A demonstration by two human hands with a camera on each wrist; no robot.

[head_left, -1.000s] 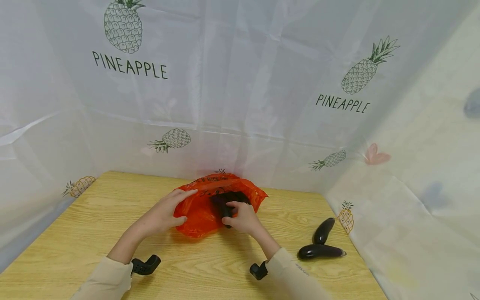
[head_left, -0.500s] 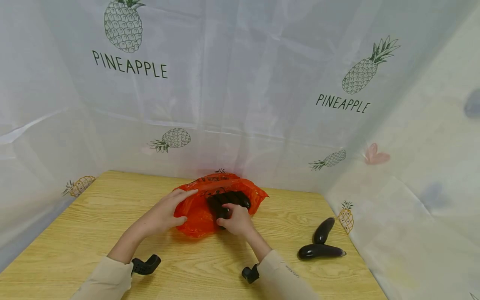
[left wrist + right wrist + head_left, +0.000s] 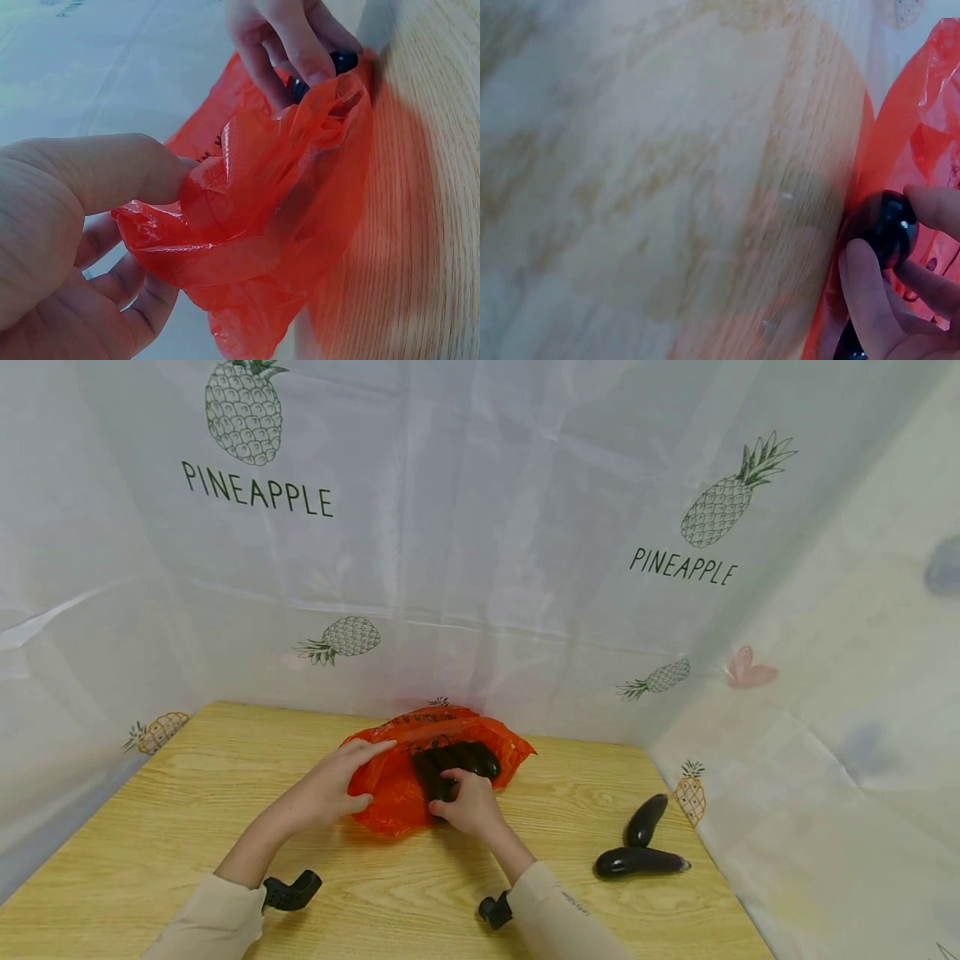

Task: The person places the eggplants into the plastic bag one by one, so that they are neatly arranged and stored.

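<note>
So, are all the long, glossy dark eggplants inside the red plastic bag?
No, two long, glossy dark eggplants lie outside the red plastic bag, on the pale wooden table.

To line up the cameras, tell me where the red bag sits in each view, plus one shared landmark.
Head: bag, below centre, slightly left.
Left wrist: middle, reaching the bottom edge.
Right wrist: right edge, partly cut off.
Shared landmark: the right hand, at the bag in all three.

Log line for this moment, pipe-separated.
left hand holds red bag | right hand grips eggplant at its mouth | more eggplants inside | two eggplants on table
</note>
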